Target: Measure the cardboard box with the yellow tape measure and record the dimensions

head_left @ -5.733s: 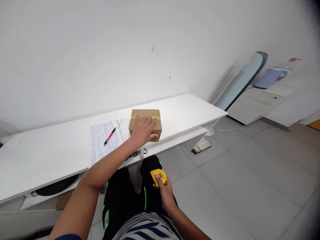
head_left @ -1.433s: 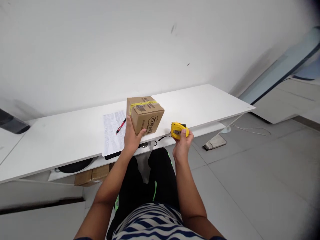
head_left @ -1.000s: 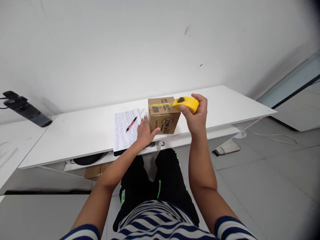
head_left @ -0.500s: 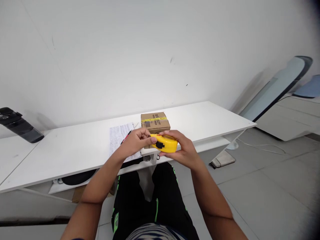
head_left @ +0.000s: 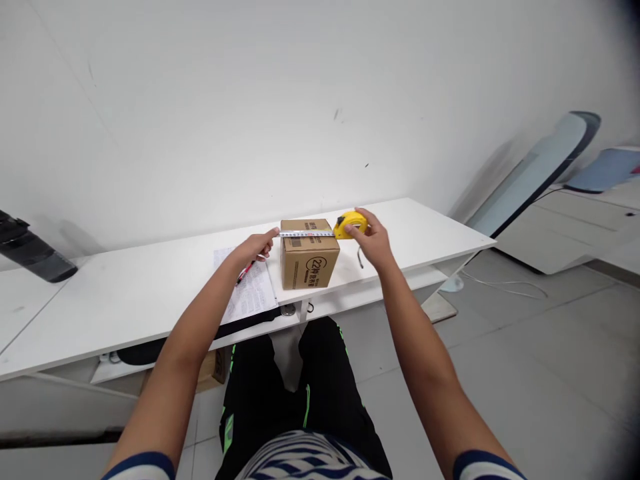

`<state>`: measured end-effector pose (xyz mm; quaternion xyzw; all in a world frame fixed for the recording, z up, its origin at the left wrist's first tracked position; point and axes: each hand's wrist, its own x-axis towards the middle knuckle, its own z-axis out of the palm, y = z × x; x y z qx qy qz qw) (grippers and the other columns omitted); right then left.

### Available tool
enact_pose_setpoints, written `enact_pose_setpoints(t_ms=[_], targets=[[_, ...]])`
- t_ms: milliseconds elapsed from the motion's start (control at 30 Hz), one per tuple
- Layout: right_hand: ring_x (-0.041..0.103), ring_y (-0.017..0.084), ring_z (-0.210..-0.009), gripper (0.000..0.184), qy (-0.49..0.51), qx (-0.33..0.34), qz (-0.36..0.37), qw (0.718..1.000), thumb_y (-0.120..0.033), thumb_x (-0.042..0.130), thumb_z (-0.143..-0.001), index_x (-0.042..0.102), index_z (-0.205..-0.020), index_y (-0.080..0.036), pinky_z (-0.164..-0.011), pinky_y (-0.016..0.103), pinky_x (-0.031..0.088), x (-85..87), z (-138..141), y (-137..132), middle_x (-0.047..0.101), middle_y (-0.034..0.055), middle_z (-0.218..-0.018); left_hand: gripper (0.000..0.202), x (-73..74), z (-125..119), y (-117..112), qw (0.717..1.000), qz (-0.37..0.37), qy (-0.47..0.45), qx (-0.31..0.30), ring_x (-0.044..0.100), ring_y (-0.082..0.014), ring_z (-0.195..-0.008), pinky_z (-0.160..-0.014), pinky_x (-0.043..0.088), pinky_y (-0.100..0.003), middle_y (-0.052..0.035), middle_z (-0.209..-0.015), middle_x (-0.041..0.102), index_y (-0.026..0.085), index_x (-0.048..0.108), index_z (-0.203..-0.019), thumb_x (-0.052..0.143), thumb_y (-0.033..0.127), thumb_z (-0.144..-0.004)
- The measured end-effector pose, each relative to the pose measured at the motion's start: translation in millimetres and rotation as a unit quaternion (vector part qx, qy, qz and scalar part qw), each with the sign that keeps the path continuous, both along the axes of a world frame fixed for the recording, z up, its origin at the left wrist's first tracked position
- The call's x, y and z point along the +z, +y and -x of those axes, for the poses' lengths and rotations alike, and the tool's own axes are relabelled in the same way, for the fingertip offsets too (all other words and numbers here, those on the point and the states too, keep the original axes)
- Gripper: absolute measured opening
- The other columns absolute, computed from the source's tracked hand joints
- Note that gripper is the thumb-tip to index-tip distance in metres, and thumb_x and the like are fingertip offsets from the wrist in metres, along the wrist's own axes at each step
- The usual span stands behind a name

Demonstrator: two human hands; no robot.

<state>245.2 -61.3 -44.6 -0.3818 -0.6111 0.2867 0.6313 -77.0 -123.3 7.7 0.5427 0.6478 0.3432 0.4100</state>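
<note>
A small brown cardboard box (head_left: 309, 262) with yellow tape stands on the white table (head_left: 150, 293). A steel tape blade (head_left: 306, 234) is stretched across the box's top. My left hand (head_left: 256, 245) pinches the blade's end at the box's left edge. My right hand (head_left: 370, 237) grips the yellow tape measure case (head_left: 349, 223) just right of the box. A printed sheet of paper (head_left: 250, 293) with a red pen (head_left: 244, 272) lies left of the box, partly under my left arm.
A dark device (head_left: 27, 248) juts in at the far left above the table. Under the table are a shelf with a dark round object (head_left: 135, 353) and a cardboard box (head_left: 213, 368). Pale panels (head_left: 530, 173) lean on the wall at right; a cable (head_left: 495, 285) lies on the tiled floor.
Both hands went from holding the tape measure in front of me to the box. The blade is now pulled out across the box top, left hand at one end, right at the case.
</note>
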Motion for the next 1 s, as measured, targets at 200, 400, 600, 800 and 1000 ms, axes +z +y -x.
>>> enact_pose_setpoints(t_ms=[200, 400, 600, 800, 1000], targets=[[0.065, 0.029, -0.124, 0.061, -0.062, -0.018, -0.054, 0.996, -0.057, 0.075, -0.084, 0.067, -0.138, -0.028, -0.098, 0.045, 0.059, -0.9, 17, -11, 0.065, 0.0127, -0.14, 0.059, -3.5, -13, 1, 0.996, -0.053, 0.058, -0.032, 0.045, -0.0152, -0.061, -0.06, 0.036, -0.032, -0.0028, -0.072, 0.054, 0.022, 0.053, -0.07, 0.066, 0.079, -0.081], [0.064, 0.031, -0.123, 0.067, -0.074, -0.056, -0.06, 0.994, -0.064, 0.071, -0.085, 0.063, -0.14, -0.026, -0.1, 0.049, 0.058, -10.9, 10, 3, 0.062, 0.0152, -0.139, 0.057, 5.7, -7, 4, 0.989, -0.101, 0.091, -0.05, 0.036, -0.013, -0.055, -0.058, 0.027, -0.032, -0.0006, -0.063, 0.048, 0.022, 0.055, -0.062, 0.065, 0.071, -0.089], [0.059, 0.034, -0.13, 0.069, -0.094, -0.098, -0.146, 0.98, -0.068, 0.063, -0.093, 0.052, -0.149, -0.03, -0.105, 0.057, 0.055, -1.3, 15, -29, 0.053, 0.014, -0.142, 0.048, 43.9, 15, -29, 0.98, -0.201, -0.006, -0.01, 0.04, -0.0106, -0.055, -0.06, 0.035, -0.032, 0.0001, -0.062, 0.049, 0.021, 0.056, -0.06, 0.071, 0.051, -0.095], [0.062, 0.032, -0.119, 0.064, -0.112, -0.054, -0.331, 0.935, -0.061, 0.064, -0.096, 0.047, -0.153, -0.036, -0.102, 0.057, 0.058, 2.3, 88, -112, 0.057, 0.0107, -0.125, 0.052, 18.8, 5, -113, 0.978, -0.165, -0.12, -0.048, 0.051, -0.0108, -0.057, -0.058, 0.044, -0.026, -0.0006, -0.064, 0.058, 0.019, 0.066, -0.075, 0.071, 0.07, -0.088], [0.065, 0.03, -0.119, 0.057, -0.152, 0.039, -0.244, 0.957, -0.067, 0.058, -0.097, 0.06, -0.14, -0.029, -0.102, 0.05, 0.059, -27.0, 190, -125, 0.062, 0.0126, -0.125, 0.091, -49.1, -19, -149, 0.896, -0.03, -0.442, -0.035, 0.071, -0.0269, -0.105, -0.081, 0.059, -0.038, -0.0095, -0.112, 0.075, 0.027, 0.07, -0.12, 0.033, 0.1, -0.081]])
